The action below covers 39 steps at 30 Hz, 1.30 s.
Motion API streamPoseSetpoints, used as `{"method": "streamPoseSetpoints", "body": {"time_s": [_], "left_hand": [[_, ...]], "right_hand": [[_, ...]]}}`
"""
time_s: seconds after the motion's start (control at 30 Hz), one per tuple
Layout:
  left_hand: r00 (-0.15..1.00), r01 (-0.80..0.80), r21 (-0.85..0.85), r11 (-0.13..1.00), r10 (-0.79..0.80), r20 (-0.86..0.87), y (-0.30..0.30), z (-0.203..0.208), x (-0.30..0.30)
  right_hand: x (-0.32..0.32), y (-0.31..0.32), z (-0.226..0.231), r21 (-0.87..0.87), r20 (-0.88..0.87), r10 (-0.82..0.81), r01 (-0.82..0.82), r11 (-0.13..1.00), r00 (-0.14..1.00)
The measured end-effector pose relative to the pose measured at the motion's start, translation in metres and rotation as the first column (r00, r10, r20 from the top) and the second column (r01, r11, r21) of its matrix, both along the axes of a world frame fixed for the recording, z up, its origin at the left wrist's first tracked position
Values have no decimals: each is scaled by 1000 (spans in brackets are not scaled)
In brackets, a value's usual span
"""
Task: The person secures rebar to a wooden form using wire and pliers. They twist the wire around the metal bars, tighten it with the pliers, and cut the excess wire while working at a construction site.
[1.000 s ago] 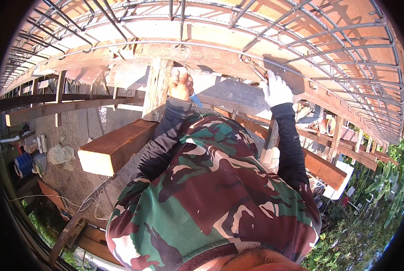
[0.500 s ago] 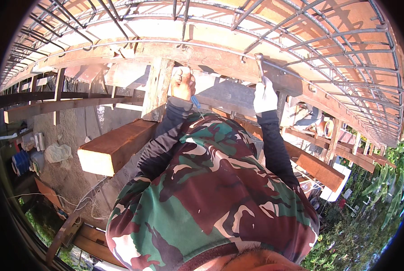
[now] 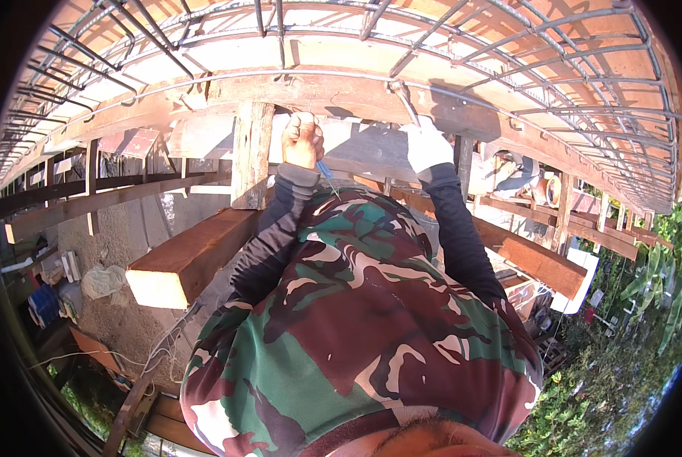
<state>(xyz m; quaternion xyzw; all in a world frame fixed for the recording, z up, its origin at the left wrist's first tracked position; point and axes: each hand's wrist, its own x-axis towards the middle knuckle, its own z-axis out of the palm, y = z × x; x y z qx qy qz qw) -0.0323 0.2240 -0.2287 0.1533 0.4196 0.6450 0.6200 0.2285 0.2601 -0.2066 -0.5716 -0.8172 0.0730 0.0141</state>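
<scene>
My left hand (image 3: 304, 140) is closed in a fist just below the long wooden beam (image 3: 333, 93), beside an upright timber post (image 3: 251, 156). A slim blue piece (image 3: 324, 169) with a thin wire-like end sticks out under the fist; its exact kind is unclear. My right hand (image 3: 428, 145), white in the glare, is wrapped round the handle of a hammer (image 3: 406, 100). The hammer's head lies over the face of the beam, close to a thin steel rod (image 3: 341, 73) running along it. Whether the left fist also touches the beam, I cannot tell.
A cage of steel rebar (image 3: 566, 53) spans the far side above plywood boards. Thick timbers (image 3: 192, 255) (image 3: 539, 263) jut out at both sides of me. Far below lie the ground (image 3: 128, 228), a pale plastic bag (image 3: 103, 282) and loose cable; green plants (image 3: 577, 411) grow at lower right.
My right hand and the hammer have moved left along the beam, nearer my left hand, and the hammer has tilted. My left fist stays closed in nearly the same place. The view has shifted slightly.
</scene>
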Motion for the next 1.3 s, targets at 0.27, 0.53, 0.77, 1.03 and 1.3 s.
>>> {"method": "streamPoseSetpoints", "body": {"time_s": [0.27, 0.53, 0.77, 1.03, 1.3], "left_hand": [[999, 33, 6, 999, -33, -43, -10, 8, -4], [997, 48, -5, 999, -48, -52, -13, 11, 1], [999, 33, -18, 999, -33, -33, -13, 16, 3], [981, 171, 121, 978, -157, -116, -8, 25, 15], [979, 203, 402, 893, -188, -76, 25, 61, 64]], "right_hand": [[40, 6, 28, 335, -39, -34, 45, 941, 999], [98, 35, 17, 552, 20, 96, -91, 829, 995], [102, 38, -11, 553, -214, -36, 152, 819, 976], [87, 37, -6, 549, -267, -228, 342, 762, 936], [-57, -46, 40, 114, -746, 141, -84, 990, 651]]}}
